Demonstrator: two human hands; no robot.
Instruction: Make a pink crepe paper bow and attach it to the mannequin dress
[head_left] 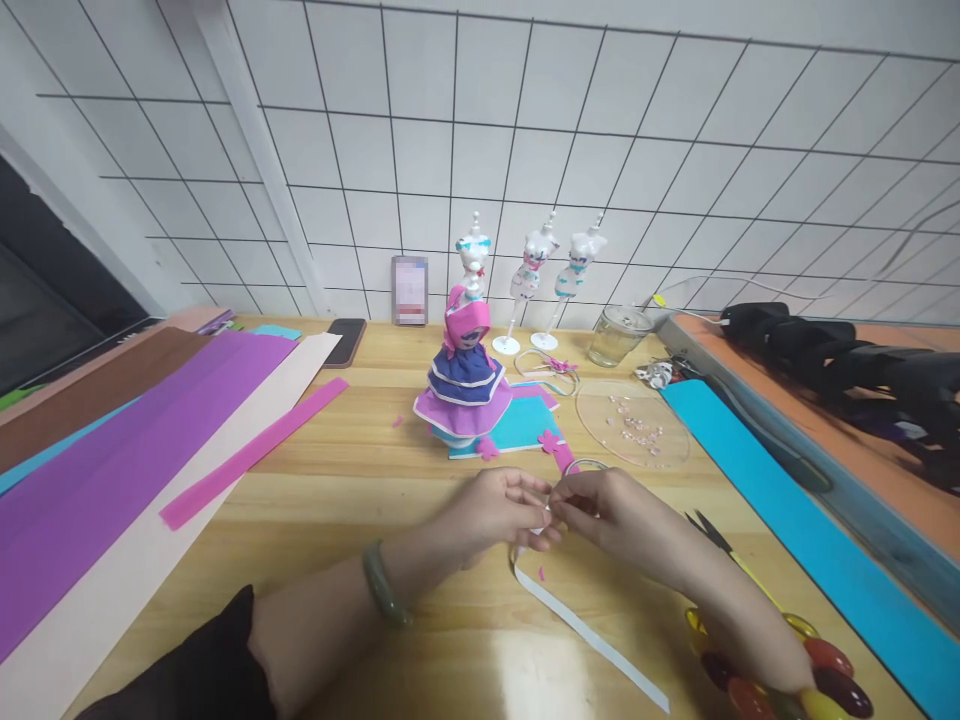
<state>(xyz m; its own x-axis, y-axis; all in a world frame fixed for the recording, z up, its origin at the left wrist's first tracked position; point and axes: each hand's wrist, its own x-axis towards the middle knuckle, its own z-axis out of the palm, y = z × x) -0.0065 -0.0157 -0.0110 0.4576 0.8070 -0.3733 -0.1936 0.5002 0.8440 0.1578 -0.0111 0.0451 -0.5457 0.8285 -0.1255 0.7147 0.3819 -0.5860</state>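
My left hand [499, 512] and my right hand [611, 512] meet above the middle of the table, fingertips closed together. Between them is the upper end of a narrow white strip [581, 628], mostly hidden by the fingers. The strip's long tail hangs down and runs along the tabletop to the lower right. Just beyond the hands stands a small dress form [465, 385] in a layered purple and navy skirt with white edging and a pink top. Pink flower cutouts [550, 441] lie on a blue sheet [514, 428] beside it.
Scissors [716, 535] lie right of my right forearm. Behind are two more dress forms [534, 262], a glass [619, 335], a clear dish [634, 425] of small gems and a phone [410, 290]. Coloured sheets [150, 440] cover the left; a blue strip [795, 530] lies right.
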